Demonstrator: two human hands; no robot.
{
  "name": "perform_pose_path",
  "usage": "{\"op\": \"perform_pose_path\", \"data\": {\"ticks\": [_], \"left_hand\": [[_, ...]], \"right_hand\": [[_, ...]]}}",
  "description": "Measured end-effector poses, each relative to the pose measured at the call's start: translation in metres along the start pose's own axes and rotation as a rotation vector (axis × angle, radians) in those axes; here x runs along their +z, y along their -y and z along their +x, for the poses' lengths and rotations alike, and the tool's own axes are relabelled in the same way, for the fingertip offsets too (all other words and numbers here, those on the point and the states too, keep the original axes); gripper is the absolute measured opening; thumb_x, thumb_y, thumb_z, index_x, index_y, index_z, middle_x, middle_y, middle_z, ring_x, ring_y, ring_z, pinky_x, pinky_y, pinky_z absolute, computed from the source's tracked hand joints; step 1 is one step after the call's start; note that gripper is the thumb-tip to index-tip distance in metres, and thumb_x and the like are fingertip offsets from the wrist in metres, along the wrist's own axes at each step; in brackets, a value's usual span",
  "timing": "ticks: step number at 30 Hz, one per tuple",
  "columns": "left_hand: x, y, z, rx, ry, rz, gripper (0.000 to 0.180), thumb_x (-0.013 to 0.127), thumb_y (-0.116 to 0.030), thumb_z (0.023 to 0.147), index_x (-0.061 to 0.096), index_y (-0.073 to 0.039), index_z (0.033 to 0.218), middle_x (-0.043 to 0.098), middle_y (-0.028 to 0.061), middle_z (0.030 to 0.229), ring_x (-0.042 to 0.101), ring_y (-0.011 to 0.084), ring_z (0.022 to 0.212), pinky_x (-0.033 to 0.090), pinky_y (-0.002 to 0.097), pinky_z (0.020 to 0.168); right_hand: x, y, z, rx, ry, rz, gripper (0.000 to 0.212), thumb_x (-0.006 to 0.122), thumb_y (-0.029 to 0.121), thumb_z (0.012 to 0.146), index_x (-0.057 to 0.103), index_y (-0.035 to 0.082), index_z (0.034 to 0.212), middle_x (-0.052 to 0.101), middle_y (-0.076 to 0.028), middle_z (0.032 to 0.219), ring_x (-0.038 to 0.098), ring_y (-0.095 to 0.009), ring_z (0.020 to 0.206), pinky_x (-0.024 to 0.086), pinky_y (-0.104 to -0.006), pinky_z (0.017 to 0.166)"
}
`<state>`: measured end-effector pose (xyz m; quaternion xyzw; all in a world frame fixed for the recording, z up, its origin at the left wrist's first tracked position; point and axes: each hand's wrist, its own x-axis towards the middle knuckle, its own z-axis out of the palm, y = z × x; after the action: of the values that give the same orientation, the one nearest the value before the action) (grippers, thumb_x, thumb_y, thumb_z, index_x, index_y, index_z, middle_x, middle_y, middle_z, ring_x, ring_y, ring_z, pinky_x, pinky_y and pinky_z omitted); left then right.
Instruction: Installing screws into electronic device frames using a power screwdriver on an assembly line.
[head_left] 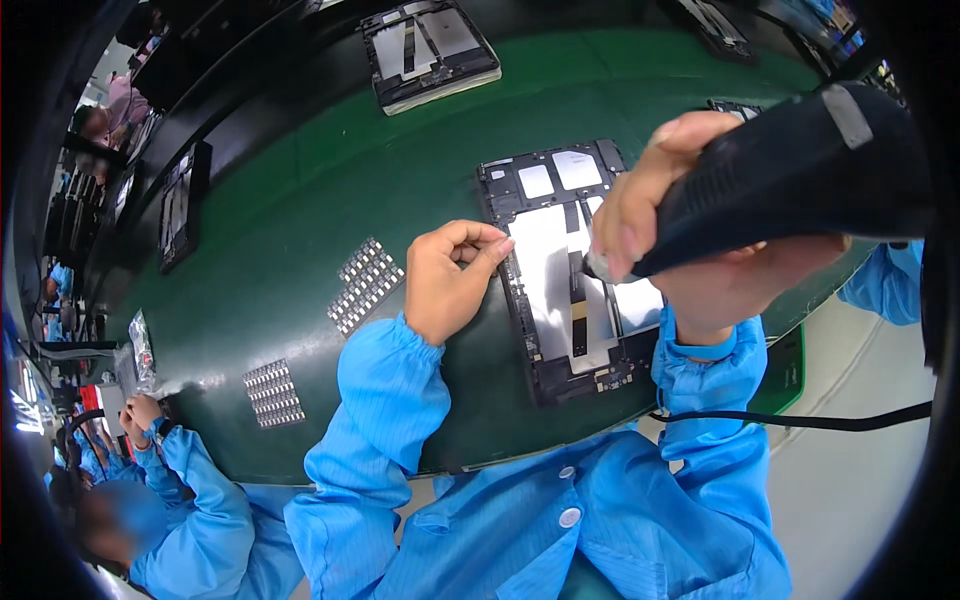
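An opened tablet (pixel 540 275) lies in front of me, its silver inner plates, black frame and flex cables showing. My left hand (pixel 452 280) is at the tablet's left edge, thumb and index finger pinched together; whatever is between the tips is too small to make out. Wrapped around a bulky black hand-held tool (pixel 790 180), my right hand (pixel 735 285) hovers over the tablet's right half. The tool's narrow tip points down near the central flex cable. Both hand and tool hide part of the tablet's right side.
Two sheets of small parts, one (pixel 365 285) beside my left hand and another (pixel 273 393) farther left, lie on the green mat (pixel 300 180). A stack of opened tablets (pixel 430 60) stands at the back. A black cable (pixel 810 420) crosses at lower right. A co-worker's hands (pixel 140 415) are at far left.
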<state>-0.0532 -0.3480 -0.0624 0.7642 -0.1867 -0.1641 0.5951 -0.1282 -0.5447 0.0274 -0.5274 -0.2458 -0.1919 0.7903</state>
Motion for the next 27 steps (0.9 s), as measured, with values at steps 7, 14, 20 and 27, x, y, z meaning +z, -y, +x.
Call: {"op": "perform_pose_path", "data": {"ticks": [7, 14, 20, 27], "left_hand": [[-0.004, -0.011, 0.004, -0.127, 0.041, -0.084, 0.017, 0.074, -0.007, 0.077, 0.064, 0.006, 0.081, 0.067, 0.0089, 0.074, 0.06, 0.008, 0.059, 0.048, 0.0207, 0.051], [-0.02, -0.018, 0.019, -0.298, 0.223, -0.04, 0.018, 0.074, -0.012, 0.078, 0.064, 0.003, 0.079, 0.066, 0.0072, 0.069, 0.061, 0.0101, 0.052, 0.043, 0.0209, 0.04], [-0.021, -0.019, 0.021, -0.321, 0.24, -0.047, 0.017, 0.073, -0.011, 0.078, 0.064, 0.003, 0.079, 0.066, 0.0075, 0.069, 0.061, 0.0101, 0.051, 0.042, 0.0208, 0.039], [-0.021, -0.018, 0.022, -0.323, 0.236, -0.058, 0.015, 0.073, -0.008, 0.077, 0.064, 0.004, 0.079, 0.065, 0.0078, 0.068, 0.061, 0.0105, 0.052, 0.042, 0.0215, 0.039]], "right_hand": [[0.028, -0.026, 0.02, 0.146, -0.075, -0.182, 0.102, 0.024, 0.085, 0.074, 0.043, -0.005, 0.116, 0.055, -0.013, 0.065, 0.057, -0.02, 0.053, 0.048, -0.0317, 0.05], [0.036, -0.058, 0.024, 0.158, -0.101, -0.252, 0.099, 0.025, 0.083, 0.077, 0.046, -0.007, 0.11, 0.053, -0.011, 0.06, 0.055, -0.016, 0.05, 0.047, -0.0262, 0.047], [0.037, -0.063, 0.025, 0.111, -0.148, -0.129, 0.086, 0.043, 0.074, 0.081, 0.054, -0.008, 0.107, 0.056, -0.01, 0.062, 0.054, -0.012, 0.05, 0.044, -0.0227, 0.048], [0.038, -0.067, 0.025, 0.118, -0.14, -0.146, 0.087, 0.042, 0.074, 0.081, 0.054, -0.008, 0.106, 0.055, -0.01, 0.061, 0.054, -0.012, 0.05, 0.044, -0.0228, 0.047]]}}
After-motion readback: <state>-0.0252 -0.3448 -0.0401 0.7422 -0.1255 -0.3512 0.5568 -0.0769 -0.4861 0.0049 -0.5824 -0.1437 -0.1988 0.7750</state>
